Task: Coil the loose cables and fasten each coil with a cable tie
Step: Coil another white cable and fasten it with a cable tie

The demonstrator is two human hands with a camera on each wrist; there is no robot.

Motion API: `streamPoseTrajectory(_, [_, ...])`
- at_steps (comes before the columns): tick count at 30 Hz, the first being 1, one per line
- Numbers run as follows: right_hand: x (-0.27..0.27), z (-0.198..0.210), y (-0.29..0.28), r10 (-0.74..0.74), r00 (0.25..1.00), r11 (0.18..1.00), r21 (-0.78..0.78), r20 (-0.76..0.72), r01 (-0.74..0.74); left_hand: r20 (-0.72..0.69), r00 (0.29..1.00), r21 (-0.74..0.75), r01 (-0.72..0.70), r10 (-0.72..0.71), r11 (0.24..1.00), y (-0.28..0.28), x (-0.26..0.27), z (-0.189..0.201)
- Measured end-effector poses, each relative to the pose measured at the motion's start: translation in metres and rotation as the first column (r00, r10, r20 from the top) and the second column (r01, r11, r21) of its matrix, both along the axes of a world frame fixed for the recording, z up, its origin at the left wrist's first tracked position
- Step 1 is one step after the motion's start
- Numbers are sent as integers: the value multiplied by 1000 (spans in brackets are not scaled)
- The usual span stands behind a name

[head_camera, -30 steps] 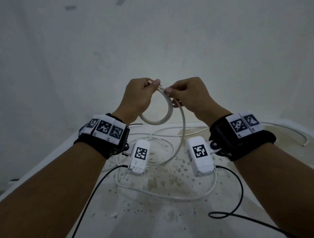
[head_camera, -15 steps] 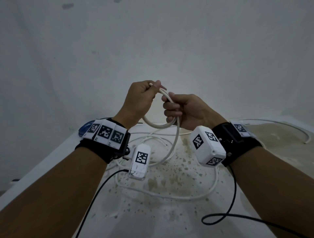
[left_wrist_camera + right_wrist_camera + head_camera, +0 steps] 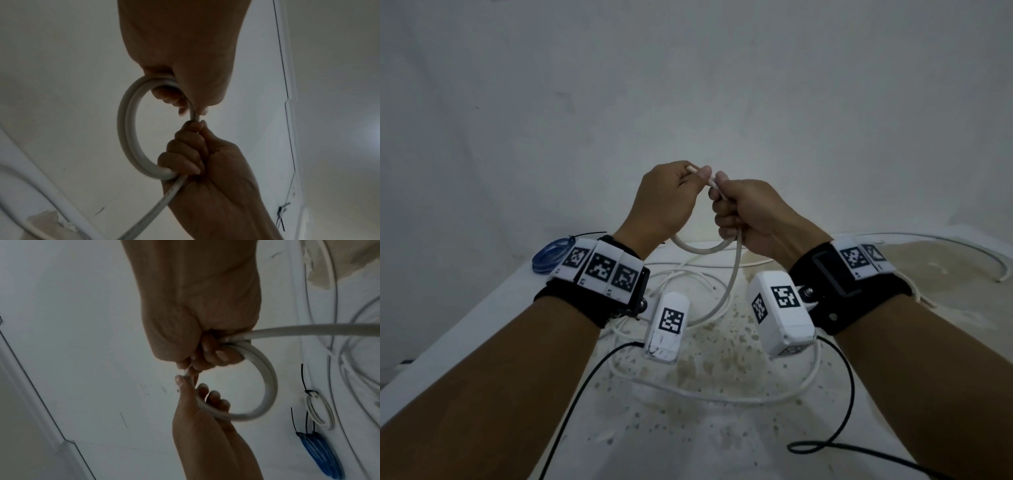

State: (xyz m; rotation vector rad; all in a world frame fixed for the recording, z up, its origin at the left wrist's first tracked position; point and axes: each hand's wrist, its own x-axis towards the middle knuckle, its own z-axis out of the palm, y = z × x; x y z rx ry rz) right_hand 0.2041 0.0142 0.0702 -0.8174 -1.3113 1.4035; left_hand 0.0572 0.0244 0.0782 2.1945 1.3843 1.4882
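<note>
A: Which step is this?

B: Coiling, I'd say. The left hand pinches the top of a small coil of thick white round cable between thumb and curled fingers, with the cable's cut end poking out above them. The right hand is fisted round the same coil on its other side, and both are raised above the stained white counter.

A: How much is wound?

B: About two turns lie side by side in the loop. The slack tail drops from the right fist and runs into long loose curves on the counter, so most of the length is not yet wound.

A: And the ties?

B: Already on other coils: a blue cable coil with a black tie sits near the counter's far left edge, and the right wrist view shows a small white tied coil close to it.

A: Next move?

B: Likely the right hand slides down the tail, draws up another length and lays it onto the loop while the left keeps its pinch. The stiff cable may spring open if that pinch loosens.
</note>
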Motion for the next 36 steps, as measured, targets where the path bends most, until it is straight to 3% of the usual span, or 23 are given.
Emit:
streamPoseTrajectory(3, [1, 1, 9, -236, 955, 971, -8, -178, 238, -22, 975, 43, -220, 221, 974, -1, 0, -6])
streamPoseTrajectory(5, [6, 2, 16, -312, 884, 948, -58, -349, 312, -60, 962, -2, -269, 268, 963, -12, -1, -11])
streamPoseTrajectory(7, [8, 3, 19, -336, 810, 939, -107, -480, 326, -113, 981, -364, -190, 159, 912, -25, 5, -20])
streamPoseTrajectory(8, [7, 3, 19, -335, 783, 940, -125, -525, 318, -71, 994, -576, -113, 87, 810, -32, 11, -25])
streamPoseTrajectory(9, [6, 2, 20, -328, 765, 943, -139, -553, 304, 30, 998, -709, -16, 52, 705, -35, 15, -30])
streamPoseTrajectory(10, [3, 1, 19, -319, 760, 946, -150, -566, 286, 174, 982, -756, 89, 69, 648, -32, 19, -34])
streamPoseTrajectory(12, [-3, -4, 20, -307, 770, 952, -172, -559, 255, 451, 878, -684, 223, 162, 695, -22, 23, -37])
streamPoseTrajectory(14, [-8, -12, 22, -305, 793, 952, -191, -528, 239, 583, 784, -558, 197, 212, 806, -8, 24, -35])
streamPoseTrajectory(17, [-15, -25, 26, -288, 828, 956, -197, -481, 218, 632, 747, -426, 111, 207, 898, 10, 25, -34])
streamPoseTrajectory(21, [-14, -34, 39, -252, 863, 963, -204, -437, 178, 665, 726, -277, 23, 175, 961, 26, 21, -38])
streamPoseTrajectory(28, [0, -38, 71, -215, 913, 970, -187, -346, 157, 555, 829, -128, 165, -67, 978, 57, 8, -51])
streamPoseTrajectory(31, [2, -44, 80, -226, 925, 970, -161, -306, 183, 532, 827, -63, 251, -180, 966, 65, 6, -56])
streamPoseTrajectory(36, [0, -61, 90, -173, 923, 977, -176, -343, 118, 439, 883, -34, 199, -164, 979, 72, 7, -63])
